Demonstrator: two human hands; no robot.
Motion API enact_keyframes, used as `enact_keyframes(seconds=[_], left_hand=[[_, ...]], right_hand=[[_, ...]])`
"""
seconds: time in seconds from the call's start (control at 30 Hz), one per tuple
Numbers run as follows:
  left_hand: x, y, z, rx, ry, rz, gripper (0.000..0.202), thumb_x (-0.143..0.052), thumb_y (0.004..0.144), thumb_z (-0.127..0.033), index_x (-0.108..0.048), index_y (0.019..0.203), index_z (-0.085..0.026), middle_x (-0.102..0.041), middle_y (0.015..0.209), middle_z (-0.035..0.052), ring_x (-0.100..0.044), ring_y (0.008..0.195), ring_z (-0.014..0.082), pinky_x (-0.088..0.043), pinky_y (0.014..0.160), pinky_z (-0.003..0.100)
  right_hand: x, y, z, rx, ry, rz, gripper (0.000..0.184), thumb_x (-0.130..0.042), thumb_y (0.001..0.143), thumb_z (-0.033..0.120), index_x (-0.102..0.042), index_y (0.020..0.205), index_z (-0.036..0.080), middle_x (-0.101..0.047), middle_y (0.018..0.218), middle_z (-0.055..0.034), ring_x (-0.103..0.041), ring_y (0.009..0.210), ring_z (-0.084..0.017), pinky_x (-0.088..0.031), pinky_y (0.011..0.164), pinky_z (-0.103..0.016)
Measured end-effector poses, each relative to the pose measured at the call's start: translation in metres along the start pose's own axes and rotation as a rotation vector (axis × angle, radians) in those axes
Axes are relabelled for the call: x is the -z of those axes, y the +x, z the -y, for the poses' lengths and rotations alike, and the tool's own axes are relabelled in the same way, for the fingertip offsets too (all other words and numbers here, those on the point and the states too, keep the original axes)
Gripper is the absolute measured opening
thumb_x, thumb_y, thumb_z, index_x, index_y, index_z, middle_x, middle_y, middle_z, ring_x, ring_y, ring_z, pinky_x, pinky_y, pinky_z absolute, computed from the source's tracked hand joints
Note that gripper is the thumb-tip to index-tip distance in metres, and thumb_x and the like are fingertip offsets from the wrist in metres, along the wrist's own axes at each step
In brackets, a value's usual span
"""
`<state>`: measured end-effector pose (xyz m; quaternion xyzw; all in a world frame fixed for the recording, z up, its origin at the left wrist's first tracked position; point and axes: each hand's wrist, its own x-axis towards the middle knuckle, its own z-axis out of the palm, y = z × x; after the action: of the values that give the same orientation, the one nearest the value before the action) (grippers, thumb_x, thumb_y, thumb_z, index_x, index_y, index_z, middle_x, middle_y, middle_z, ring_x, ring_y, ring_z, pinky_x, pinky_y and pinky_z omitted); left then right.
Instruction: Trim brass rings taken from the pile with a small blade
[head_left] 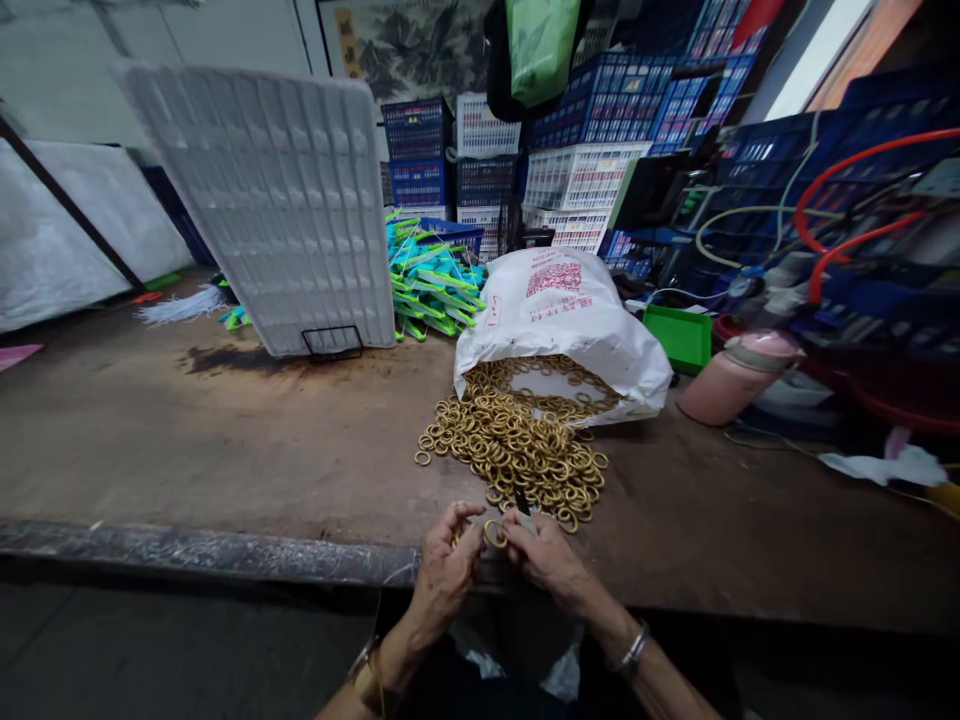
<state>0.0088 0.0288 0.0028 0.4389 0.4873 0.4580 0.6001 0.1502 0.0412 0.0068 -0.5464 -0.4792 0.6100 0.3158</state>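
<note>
A: Where is the round, brass-coloured metal ring (488, 541) being held?

B: Between the two hands, just in front of the loose heap of brass-coloured rings (525, 450). It is apparently being pinched in the fingertips of the bare right hand (546, 552); the bare left hand (450, 560) is being kept just beside it, fingers curled, and whether anything is being gripped there cannot be told.

A: What is being risked?

B: A drop, probably: little of the rim is being pinched, near the brown workbench's worn front edge (225, 555). Perhaps a nick: a dark, narrow tool (522, 500) is seemingly being carried beside bare fingers. Spillage too, since the heap is being held in by nothing.
</note>
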Motion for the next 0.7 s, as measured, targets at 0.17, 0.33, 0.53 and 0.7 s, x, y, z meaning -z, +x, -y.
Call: enact_keyframes(seconds=[0.17, 0.33, 0.53, 0.7], left_hand=[[0.01, -0.002, 0.006, -0.233, 0.174, 0.121, 0.024, -0.047, 0.079, -0.031, -0.06, 0.095, -0.017, -0.058, 0.076, 0.0022, -0.052, 0.065, 0.0112, -0.042, 0.061, 0.022], [0.015, -0.007, -0.012, -0.251, 0.254, 0.313, 0.025, -0.044, 0.082, -0.029, -0.064, 0.091, -0.016, -0.062, 0.082, 0.005, -0.055, 0.076, 0.0156, -0.043, 0.07, 0.025], [0.012, -0.01, -0.009, -0.177, 0.198, 0.228, 0.022, -0.048, 0.079, -0.031, -0.063, 0.08, -0.015, -0.061, 0.07, 0.0029, -0.053, 0.064, 0.013, -0.041, 0.06, 0.022], [0.007, -0.01, -0.004, -0.073, 0.075, 0.139, 0.019, -0.051, 0.077, -0.032, -0.059, 0.073, -0.015, -0.059, 0.06, 0.0001, -0.051, 0.055, 0.0113, -0.041, 0.056, 0.021]], right_hand=[[-0.001, -0.007, 0.006, -0.19, 0.27, 0.16, 0.018, -0.053, 0.066, 0.034, -0.04, 0.068, 0.021, -0.039, 0.044, 0.0112, -0.019, 0.031, -0.001, -0.01, 0.034, -0.017], [0.003, -0.01, 0.004, -0.244, 0.44, 0.263, 0.023, -0.058, 0.063, 0.033, -0.041, 0.067, 0.019, -0.04, 0.044, 0.0111, -0.019, 0.031, 0.001, -0.013, 0.033, -0.015], [-0.003, -0.011, 0.0, -0.25, 0.418, 0.25, 0.026, -0.057, 0.066, 0.038, -0.04, 0.066, 0.019, -0.041, 0.046, 0.0106, -0.021, 0.031, 0.001, -0.014, 0.033, -0.015], [-0.01, -0.008, -0.009, -0.094, 0.145, 0.023, 0.031, -0.046, 0.071, 0.049, -0.043, 0.068, 0.019, -0.043, 0.049, 0.0085, -0.022, 0.03, -0.001, -0.014, 0.032, -0.017]])
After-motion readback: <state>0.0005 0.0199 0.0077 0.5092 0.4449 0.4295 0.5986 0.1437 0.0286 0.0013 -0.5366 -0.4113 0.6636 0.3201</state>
